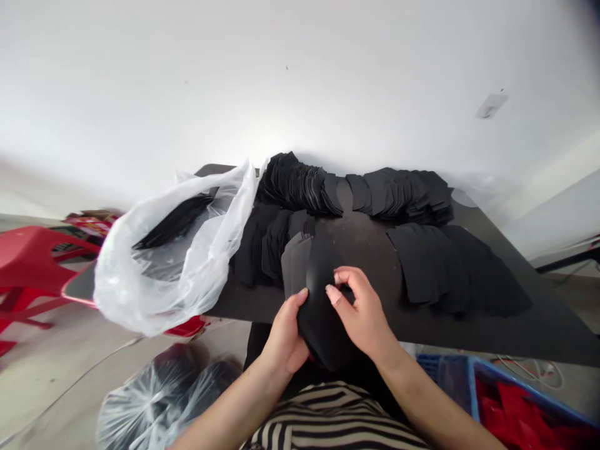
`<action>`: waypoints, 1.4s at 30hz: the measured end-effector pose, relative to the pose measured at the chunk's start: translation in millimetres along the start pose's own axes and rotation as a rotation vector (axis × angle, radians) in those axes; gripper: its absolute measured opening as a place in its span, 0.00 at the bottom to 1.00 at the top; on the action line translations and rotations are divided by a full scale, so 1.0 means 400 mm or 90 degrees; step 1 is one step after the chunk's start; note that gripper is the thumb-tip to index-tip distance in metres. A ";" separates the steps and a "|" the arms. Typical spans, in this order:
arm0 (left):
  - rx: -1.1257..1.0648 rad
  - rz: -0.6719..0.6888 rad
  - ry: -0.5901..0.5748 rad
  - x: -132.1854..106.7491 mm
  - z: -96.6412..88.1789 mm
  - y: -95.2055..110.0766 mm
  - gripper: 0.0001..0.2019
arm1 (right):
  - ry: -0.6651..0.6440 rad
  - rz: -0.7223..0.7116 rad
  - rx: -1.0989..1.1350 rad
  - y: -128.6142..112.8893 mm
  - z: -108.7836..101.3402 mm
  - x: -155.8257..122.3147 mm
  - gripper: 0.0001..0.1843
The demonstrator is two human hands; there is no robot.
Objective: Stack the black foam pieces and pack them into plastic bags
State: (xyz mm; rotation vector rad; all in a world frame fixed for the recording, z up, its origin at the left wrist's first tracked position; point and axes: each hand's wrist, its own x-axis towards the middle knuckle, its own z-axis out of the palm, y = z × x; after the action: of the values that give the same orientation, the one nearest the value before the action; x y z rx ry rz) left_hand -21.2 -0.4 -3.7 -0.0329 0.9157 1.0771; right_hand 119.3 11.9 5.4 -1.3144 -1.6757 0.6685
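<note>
My left hand grips a smooth, curved black piece of sheet material, thumb on top and the other fingers underneath. The piece hangs over the table's near edge, its lower end coming to a blunt point. Over its right side, my right hand has thumb and index finger curled together in a pinch. Whatever lies between those fingertips is too small or hidden to make out. Just beyond my left thumb, several dark grey flat pieces lie fanned out on the table.
Overlapping rows of black pieces line the dark table, with another stack at right. A white plastic bag holding black pieces stands at left. Below are filled clear bags, a red stool and a blue crate with red material.
</note>
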 end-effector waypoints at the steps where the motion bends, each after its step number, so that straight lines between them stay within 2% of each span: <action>1: -0.001 0.019 0.018 -0.006 -0.008 0.005 0.10 | -0.008 0.013 0.024 -0.004 0.009 0.003 0.06; 3: 0.000 0.042 0.022 -0.018 -0.024 0.019 0.12 | -0.032 0.059 0.068 -0.001 0.012 0.026 0.08; 5: 0.018 0.032 -0.025 -0.026 -0.040 0.035 0.16 | -0.052 0.106 0.097 0.022 -0.001 0.073 0.12; 7: 0.033 0.015 -0.092 -0.030 -0.052 0.048 0.21 | -0.059 0.134 0.093 0.069 -0.017 0.141 0.15; 9: 0.027 0.007 -0.147 -0.030 -0.061 0.058 0.23 | -0.063 0.156 0.044 0.134 -0.025 0.213 0.17; 11: 0.007 0.007 -0.170 -0.028 -0.066 0.064 0.25 | -0.074 0.174 -0.030 0.199 -0.021 0.274 0.18; 13: -0.014 0.003 -0.177 -0.026 -0.068 0.068 0.30 | -0.086 0.173 -0.084 0.245 -0.011 0.309 0.18; 15: -0.031 0.001 -0.185 -0.024 -0.070 0.073 0.34 | -0.087 0.153 -0.129 0.258 -0.003 0.314 0.18; 18: -0.039 0.016 -0.186 -0.020 -0.070 0.079 0.35 | -0.055 0.041 -0.220 0.204 0.002 0.267 0.17; 21: -0.008 0.075 -0.140 -0.014 -0.064 0.075 0.35 | -0.046 -0.076 -0.175 0.086 0.015 0.173 0.15; 24: -0.015 0.139 -0.085 -0.006 -0.046 0.059 0.31 | -0.130 -0.092 -0.059 -0.024 0.044 0.077 0.16; 26: -0.030 0.173 -0.056 -0.003 -0.031 0.045 0.27 | -0.170 -0.083 -0.030 -0.061 0.066 0.036 0.18; 31: -0.008 0.226 -0.052 -0.002 -0.013 0.020 0.20 | -0.163 -0.019 0.005 -0.052 0.073 0.018 0.19; 38: 0.028 0.208 -0.092 -0.008 -0.001 0.002 0.20 | -0.225 0.128 0.221 -0.033 0.009 0.026 0.14; 42: 0.061 0.190 -0.102 -0.006 0.015 -0.010 0.18 | -0.211 0.150 0.216 -0.014 -0.022 0.025 0.13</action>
State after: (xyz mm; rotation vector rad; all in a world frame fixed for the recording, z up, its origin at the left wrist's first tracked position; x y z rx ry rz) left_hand -14.7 -1.5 0.2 0.2733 0.8428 1.2894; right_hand 123.9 18.9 17.4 -1.2088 -1.5801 1.3083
